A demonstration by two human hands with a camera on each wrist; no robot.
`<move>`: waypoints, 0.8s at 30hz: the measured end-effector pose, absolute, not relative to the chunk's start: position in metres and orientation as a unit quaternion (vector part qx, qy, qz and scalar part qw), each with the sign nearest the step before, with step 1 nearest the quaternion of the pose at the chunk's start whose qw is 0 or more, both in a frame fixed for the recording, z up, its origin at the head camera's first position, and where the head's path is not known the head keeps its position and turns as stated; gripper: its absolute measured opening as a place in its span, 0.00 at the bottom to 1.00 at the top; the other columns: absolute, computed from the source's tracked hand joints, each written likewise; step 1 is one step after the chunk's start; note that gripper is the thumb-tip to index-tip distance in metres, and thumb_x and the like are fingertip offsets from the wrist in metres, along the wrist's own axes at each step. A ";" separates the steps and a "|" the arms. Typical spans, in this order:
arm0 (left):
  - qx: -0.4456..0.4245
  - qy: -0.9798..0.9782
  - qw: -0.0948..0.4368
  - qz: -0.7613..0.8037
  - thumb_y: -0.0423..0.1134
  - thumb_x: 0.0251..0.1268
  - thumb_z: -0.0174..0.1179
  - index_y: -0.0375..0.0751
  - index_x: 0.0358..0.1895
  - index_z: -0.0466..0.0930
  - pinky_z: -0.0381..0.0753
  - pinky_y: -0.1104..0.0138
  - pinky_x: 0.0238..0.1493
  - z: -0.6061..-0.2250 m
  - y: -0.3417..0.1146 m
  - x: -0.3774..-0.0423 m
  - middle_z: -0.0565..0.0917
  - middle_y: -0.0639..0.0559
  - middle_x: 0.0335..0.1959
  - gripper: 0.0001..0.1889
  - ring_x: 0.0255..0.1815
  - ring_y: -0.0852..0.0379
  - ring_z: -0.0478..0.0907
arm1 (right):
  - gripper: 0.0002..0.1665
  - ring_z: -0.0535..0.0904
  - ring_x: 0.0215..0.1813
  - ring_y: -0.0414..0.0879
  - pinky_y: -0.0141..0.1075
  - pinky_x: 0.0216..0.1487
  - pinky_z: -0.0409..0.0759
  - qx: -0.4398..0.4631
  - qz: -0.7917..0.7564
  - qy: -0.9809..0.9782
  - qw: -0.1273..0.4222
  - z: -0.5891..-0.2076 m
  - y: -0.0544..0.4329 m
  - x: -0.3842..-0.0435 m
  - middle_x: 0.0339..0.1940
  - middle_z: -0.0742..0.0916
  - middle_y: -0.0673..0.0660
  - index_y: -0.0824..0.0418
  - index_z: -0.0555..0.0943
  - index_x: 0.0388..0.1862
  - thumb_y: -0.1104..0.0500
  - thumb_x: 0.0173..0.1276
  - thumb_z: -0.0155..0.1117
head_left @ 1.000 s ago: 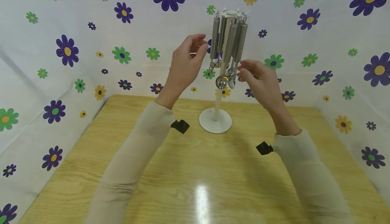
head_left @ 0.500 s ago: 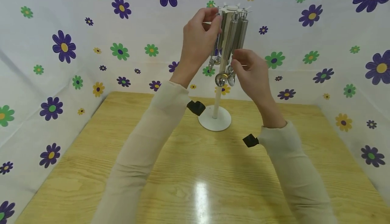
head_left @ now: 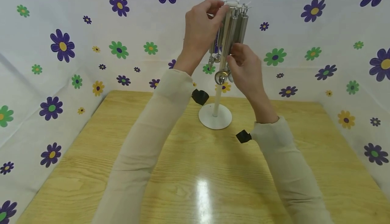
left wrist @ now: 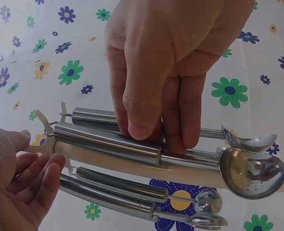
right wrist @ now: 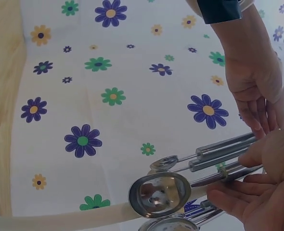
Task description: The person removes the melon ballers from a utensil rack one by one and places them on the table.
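Note:
A white utensil rack with a round base stands on the table. Several metal kitchen tools hang from its top hooks. One is an ice cream scoop with a large shiny bowl. My right hand pinches the scoop by its handle, thumb on one side and fingers on the other. Up at the rack's top, my left hand holds a hook between thumb and fingers. A smaller round-ended tool hangs beside the scoop. The left hand covers part of the hanging handles in the head view.
The light wood table reaches back to a white cloth backdrop printed with flowers, which also lines both sides. Black wrist pieces stick out from both sleeves.
My left hand has risen rightward from beside the tools to the rack's top hooks. My right hand has moved left and up onto the scoop's handle. The rack stays standing in place.

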State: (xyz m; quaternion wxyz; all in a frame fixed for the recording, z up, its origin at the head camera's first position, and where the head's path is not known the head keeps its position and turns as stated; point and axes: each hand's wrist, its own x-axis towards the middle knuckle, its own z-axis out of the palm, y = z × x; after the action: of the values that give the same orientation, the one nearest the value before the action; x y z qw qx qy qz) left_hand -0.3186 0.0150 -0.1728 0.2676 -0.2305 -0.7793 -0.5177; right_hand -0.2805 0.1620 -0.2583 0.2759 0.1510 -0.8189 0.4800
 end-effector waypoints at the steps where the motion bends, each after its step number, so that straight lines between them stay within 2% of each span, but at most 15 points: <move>1: -0.230 -0.780 0.265 -0.518 0.42 0.79 0.59 0.38 0.59 0.84 0.79 0.76 0.45 -0.172 0.016 -0.319 0.87 0.47 0.45 0.15 0.41 0.59 0.82 | 0.22 0.83 0.62 0.52 0.37 0.65 0.77 0.150 0.484 -0.816 0.278 -0.258 0.161 -0.282 0.63 0.84 0.63 0.69 0.73 0.68 0.64 0.79 0.58; 6: -0.227 -0.782 0.270 -0.514 0.43 0.78 0.60 0.38 0.57 0.85 0.79 0.76 0.45 -0.171 0.018 -0.319 0.87 0.48 0.44 0.14 0.40 0.60 0.81 | 0.23 0.83 0.62 0.51 0.37 0.63 0.78 0.146 0.500 -0.798 0.303 -0.258 0.156 -0.285 0.64 0.84 0.63 0.70 0.73 0.69 0.63 0.79 0.58; 10: -0.222 -0.784 0.276 -0.509 0.43 0.78 0.60 0.39 0.55 0.86 0.78 0.76 0.45 -0.172 0.019 -0.320 0.87 0.49 0.43 0.14 0.42 0.60 0.80 | 0.23 0.84 0.59 0.51 0.36 0.61 0.80 0.145 0.511 -0.785 0.319 -0.256 0.153 -0.285 0.61 0.85 0.63 0.69 0.74 0.68 0.62 0.79 0.60; 16: -0.220 -0.779 0.286 -0.512 0.41 0.79 0.59 0.37 0.50 0.86 0.77 0.75 0.43 -0.175 0.021 -0.320 0.87 0.48 0.41 0.12 0.39 0.61 0.78 | 0.21 0.85 0.51 0.49 0.33 0.54 0.83 0.148 0.548 -0.767 0.298 -0.253 0.150 -0.287 0.57 0.87 0.61 0.67 0.78 0.66 0.60 0.79 0.62; 19: -0.209 -0.781 0.291 -0.511 0.41 0.79 0.59 0.37 0.50 0.86 0.77 0.76 0.43 -0.175 0.021 -0.319 0.87 0.49 0.42 0.12 0.40 0.61 0.78 | 0.19 0.81 0.42 0.46 0.29 0.46 0.80 0.151 0.540 -0.779 0.280 -0.251 0.152 -0.286 0.48 0.87 0.61 0.66 0.81 0.63 0.59 0.80 0.61; 24: -0.194 -0.776 0.298 -0.521 0.39 0.79 0.59 0.37 0.50 0.87 0.76 0.76 0.43 -0.171 0.022 -0.316 0.87 0.49 0.42 0.11 0.40 0.61 0.79 | 0.16 0.71 0.35 0.46 0.33 0.37 0.70 0.168 0.531 -0.793 0.248 -0.245 0.157 -0.283 0.33 0.79 0.58 0.70 0.83 0.54 0.58 0.81 0.58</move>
State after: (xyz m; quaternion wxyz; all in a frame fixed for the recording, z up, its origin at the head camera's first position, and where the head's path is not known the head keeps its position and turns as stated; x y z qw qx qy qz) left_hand -0.3162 0.0221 -0.1713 0.2979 -0.1945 -0.7758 -0.5210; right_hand -0.2827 0.1572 -0.2446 0.2479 0.1677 -0.7927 0.5310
